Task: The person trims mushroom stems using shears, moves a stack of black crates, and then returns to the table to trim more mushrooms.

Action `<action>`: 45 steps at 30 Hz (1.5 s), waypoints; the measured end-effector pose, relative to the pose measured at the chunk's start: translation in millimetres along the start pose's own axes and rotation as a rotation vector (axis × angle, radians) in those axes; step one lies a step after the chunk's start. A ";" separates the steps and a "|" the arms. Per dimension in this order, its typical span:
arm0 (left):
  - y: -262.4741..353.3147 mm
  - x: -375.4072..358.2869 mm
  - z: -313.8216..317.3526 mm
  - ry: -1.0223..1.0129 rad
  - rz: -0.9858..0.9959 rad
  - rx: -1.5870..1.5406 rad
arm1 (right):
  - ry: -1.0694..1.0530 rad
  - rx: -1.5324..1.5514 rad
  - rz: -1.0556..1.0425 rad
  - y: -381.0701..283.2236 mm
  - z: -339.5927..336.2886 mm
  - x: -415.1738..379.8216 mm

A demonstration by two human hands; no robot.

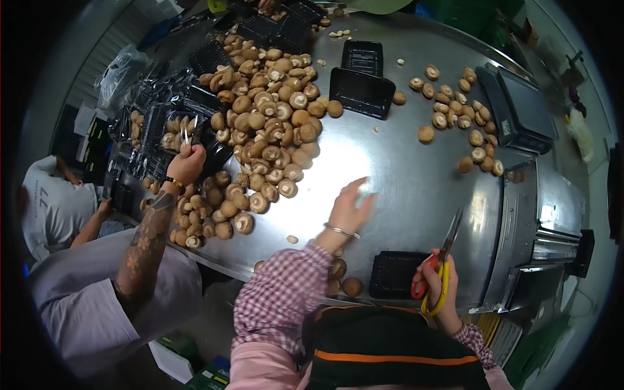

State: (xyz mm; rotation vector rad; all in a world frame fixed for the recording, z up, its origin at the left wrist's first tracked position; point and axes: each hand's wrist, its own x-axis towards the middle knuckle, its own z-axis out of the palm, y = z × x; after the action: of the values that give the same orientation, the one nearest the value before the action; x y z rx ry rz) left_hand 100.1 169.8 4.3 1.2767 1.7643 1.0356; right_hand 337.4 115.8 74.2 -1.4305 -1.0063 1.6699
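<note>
My left hand (351, 211) is over the bare steel table (403, 208), slightly blurred, its fingers apart and nothing in them. A bracelet circles that wrist, above a checked sleeve. My right hand (448, 292) grips scissors (444, 281) with one red and one yellow handle, blades pointing up and away. Beside the scissors, at the near table edge, lies a black plastic tray (392, 274). A few shiitake mushrooms (351, 286) sit left of that tray, partly hidden by my left sleeve. The large shiitake heap (273, 123) spreads to the left of my left hand.
Two more black trays (361, 93) lie farther back. Loose mushrooms (458, 110) are scattered near a scale (523, 107) on the right. At left, a co-worker's tattooed arm (144, 250) reaches toward wrapped packs (159, 127). Another person (62, 198) stands farther left.
</note>
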 end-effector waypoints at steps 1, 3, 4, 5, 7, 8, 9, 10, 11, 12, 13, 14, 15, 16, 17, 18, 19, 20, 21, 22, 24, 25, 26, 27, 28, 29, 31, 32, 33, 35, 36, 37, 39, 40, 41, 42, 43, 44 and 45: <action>-49.3 2.4 -10.5 0.215 0.190 0.301 | -0.008 0.005 0.008 2.7 -3.0 0.9; -57.8 4.3 -59.8 0.386 0.125 0.567 | 0.003 -0.080 0.066 7.4 -3.5 2.2; -68.0 11.8 -76.5 0.420 0.083 0.720 | -0.031 -0.085 0.079 10.4 -1.2 5.0; -76.2 21.4 -84.0 0.409 0.083 0.717 | -0.021 -0.085 0.086 11.3 6.1 8.0; -83.9 32.4 -90.0 0.333 -0.212 0.917 | -0.163 -0.084 0.111 8.3 24.8 12.5; -93.4 32.6 -91.9 0.340 -0.216 0.906 | -0.213 -0.092 0.136 5.0 32.6 13.8; -99.8 32.8 -94.2 0.410 -0.106 0.885 | -0.242 -0.133 0.175 0.4 39.2 13.6; -105.6 30.0 -94.4 0.476 0.005 0.865 | -0.297 -0.148 0.132 -2.5 41.6 13.1; -110.8 21.6 -93.2 0.478 0.004 0.866 | -0.353 -0.160 0.091 -3.8 42.5 12.5; -102.7 9.7 -94.7 0.499 0.118 0.756 | -0.353 -0.157 0.090 -3.5 41.7 13.7; -92.6 -2.0 -96.9 0.510 0.232 0.647 | -0.397 -0.222 0.011 -1.7 39.8 14.2; -81.7 -16.5 -97.3 0.397 0.061 0.222 | -0.439 -0.289 -0.057 1.0 37.4 11.1; -73.9 -29.8 -95.4 0.387 0.050 0.223 | -0.437 -0.287 -0.043 2.5 38.2 8.7; -65.7 -41.4 -92.1 0.356 0.005 -0.093 | -0.453 -0.256 -0.029 2.1 41.4 8.9; -54.3 -52.3 -90.0 0.322 -0.040 -0.409 | -0.468 -0.225 -0.017 1.2 43.4 8.6; -29.6 -63.2 -92.7 0.272 -0.079 -0.395 | -0.503 -0.219 -0.006 0.9 43.5 7.3; -7.5 -73.1 -95.3 0.267 -0.086 -0.394 | -0.500 -0.217 0.001 -0.6 45.0 4.8; 12.2 -82.9 -96.6 0.248 -0.090 -0.309 | -0.530 -0.239 -0.126 -3.0 46.7 1.3; 23.7 -90.9 -95.4 0.229 -0.091 -0.226 | -0.559 -0.263 -0.255 -4.3 47.3 -1.8; 26.5 -97.8 -95.5 0.177 -0.048 -0.168 | -0.552 -0.302 -0.310 -2.3 46.9 -4.1; 37.8 -105.9 -89.8 0.190 -0.029 -0.184 | -0.557 -0.428 -0.403 -5.0 39.6 -3.8; 43.5 -109.8 -86.9 0.206 -0.009 -0.196 | -0.565 -0.552 -0.499 -6.4 37.2 -3.5; 48.8 -113.2 -83.9 0.182 -0.015 -0.256 | -0.542 -0.582 -0.560 -7.9 36.4 -2.9; 55.0 -114.7 -84.9 0.179 -0.015 -0.255 | -0.539 -0.581 -0.559 -8.4 34.3 -4.0; 61.4 -114.7 -87.1 0.071 -0.202 -0.696 | -0.534 -0.584 -0.506 -8.8 32.3 -4.6; 64.9 -114.5 -88.3 -0.044 -0.394 -1.133 | -0.531 -0.587 -0.453 -9.0 31.0 -5.1; 58.8 -113.9 -82.5 -0.103 -0.347 -1.159 | -0.516 -0.476 -0.437 -0.6 30.1 -4.7; 59.6 -112.4 -81.5 -0.112 -0.349 -1.201 | -0.498 -0.368 -0.416 2.5 29.9 -4.1; 59.7 -111.1 -80.5 -0.121 -0.354 -1.246 | -0.497 -0.365 -0.412 1.3 29.3 -4.3; 61.0 -106.8 -81.0 -0.106 -0.402 -1.115 | -0.489 -0.315 -0.269 -3.6 25.7 -3.5; 61.1 -104.3 -82.8 -0.089 -0.440 -0.985 | -0.490 -0.314 -0.268 -1.1 22.8 -2.4; 55.7 -103.0 -84.1 -0.085 -0.439 -0.983 | -0.446 -0.323 -0.274 3.6 18.8 -0.4; 38.3 -100.5 -84.8 -0.086 -0.518 -0.913 | -0.400 -0.320 -0.278 5.5 14.3 9.4; 33.4 -99.9 -83.4 -0.073 -0.522 -0.973 | -0.394 -0.290 -0.171 5.1 11.4 13.0; 30.7 -98.9 -82.8 -0.074 -0.543 -0.971 | -0.388 -0.263 -0.061 5.8 9.3 14.4; 30.5 -91.6 -82.9 -0.116 -0.601 -1.082 | -0.398 -0.248 -0.100 7.6 10.4 18.0; 30.5 -83.8 -83.1 -0.157 -0.649 -1.192 | -0.399 -0.248 -0.096 6.0 12.8 21.2; 31.0 -78.9 -79.5 -0.141 -0.666 -1.195 | -0.424 -0.245 -0.076 3.9 16.5 23.1; 31.9 -76.3 -79.8 -0.140 -0.669 -1.193 | -0.447 -0.240 -0.057 2.2 20.2 25.2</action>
State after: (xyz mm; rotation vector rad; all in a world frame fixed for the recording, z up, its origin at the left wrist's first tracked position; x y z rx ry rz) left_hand 61.5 86.8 73.8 0.0007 0.9670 1.2043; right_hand 313.9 135.0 62.9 -1.1785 -1.5222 1.9228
